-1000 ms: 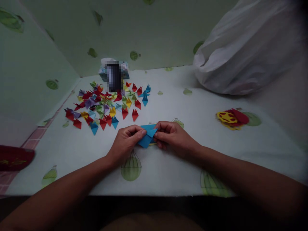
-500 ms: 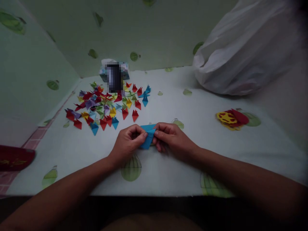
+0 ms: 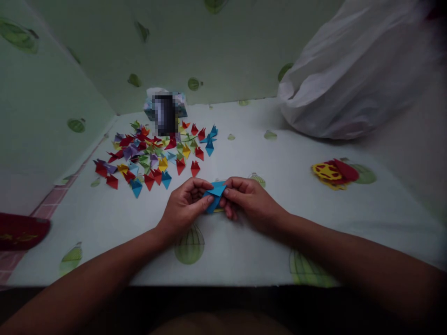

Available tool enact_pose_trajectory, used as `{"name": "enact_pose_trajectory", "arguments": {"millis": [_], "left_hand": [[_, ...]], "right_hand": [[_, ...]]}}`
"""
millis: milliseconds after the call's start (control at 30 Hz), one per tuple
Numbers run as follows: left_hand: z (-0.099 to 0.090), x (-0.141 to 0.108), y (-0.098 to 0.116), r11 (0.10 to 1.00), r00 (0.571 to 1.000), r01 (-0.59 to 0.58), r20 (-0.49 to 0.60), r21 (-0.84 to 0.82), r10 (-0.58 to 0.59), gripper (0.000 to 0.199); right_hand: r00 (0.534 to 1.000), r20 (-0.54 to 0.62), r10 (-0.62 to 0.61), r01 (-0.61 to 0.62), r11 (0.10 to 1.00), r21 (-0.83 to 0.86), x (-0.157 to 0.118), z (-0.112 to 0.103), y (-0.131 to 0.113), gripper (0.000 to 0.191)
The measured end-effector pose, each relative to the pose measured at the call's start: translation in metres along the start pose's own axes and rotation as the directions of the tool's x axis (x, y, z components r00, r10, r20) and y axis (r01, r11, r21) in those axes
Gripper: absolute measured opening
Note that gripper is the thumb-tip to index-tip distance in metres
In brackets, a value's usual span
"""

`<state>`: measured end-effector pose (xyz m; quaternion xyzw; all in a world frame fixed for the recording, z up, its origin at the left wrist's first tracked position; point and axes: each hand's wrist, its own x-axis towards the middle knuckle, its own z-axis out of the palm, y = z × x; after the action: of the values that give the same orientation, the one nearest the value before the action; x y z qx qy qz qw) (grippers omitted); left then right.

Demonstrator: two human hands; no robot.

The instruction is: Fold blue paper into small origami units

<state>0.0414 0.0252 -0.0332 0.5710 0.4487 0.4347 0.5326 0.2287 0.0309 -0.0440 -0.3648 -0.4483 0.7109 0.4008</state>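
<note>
A small folded piece of blue paper [image 3: 217, 189] is held between both hands above the near middle of the table. My left hand [image 3: 190, 201] pinches its left side, thumb on top. On the right side, my right hand [image 3: 244, 195] grips the paper's corner between thumb and index finger, the other fingers curled below. Beyond my left hand lies a spread of small folded paper pieces [image 3: 150, 178] in red, blue, yellow, green and purple.
A tissue box [image 3: 180, 106] stands behind the paper pieces, with a pixelated dark object before it. A large white plastic bag [image 3: 335, 88] fills the back right. Red and yellow cut-outs [image 3: 328, 173] lie at right. A red item [image 3: 24, 231] sits at far left.
The blue paper's upper flap now lies across it as a pointed triangle, and its lower part has shifted slightly left. My left fingers have moved a little along its edge.
</note>
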Motion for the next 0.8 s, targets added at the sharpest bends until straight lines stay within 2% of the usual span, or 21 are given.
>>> {"name": "enact_pose_trajectory", "arguments": {"millis": [300, 567, 800], "left_hand": [[0.0013, -0.0012, -0.0018, 1.000, 0.999, -0.026, -0.042, -0.013, 0.025, 0.013], [0.0001, -0.0036, 0.0004, 0.973, 0.986, -0.148, -0.050, 0.175, 0.159, 0.011], [-0.0009, -0.0041, 0.0019, 0.973, 0.987, -0.137, -0.059, 0.187, 0.150, 0.011]], "right_hand": [[1.000, 0.007, 0.021, -0.021, 0.998, 0.061, -0.0016, 0.0049, 0.0012, 0.022], [1.000, 0.015, 0.027, -0.028, 0.996, 0.083, -0.0024, 0.0051, 0.0020, 0.022], [1.000, 0.014, 0.026, -0.027, 0.996, 0.084, -0.0039, 0.0060, 0.0012, 0.021]]}}
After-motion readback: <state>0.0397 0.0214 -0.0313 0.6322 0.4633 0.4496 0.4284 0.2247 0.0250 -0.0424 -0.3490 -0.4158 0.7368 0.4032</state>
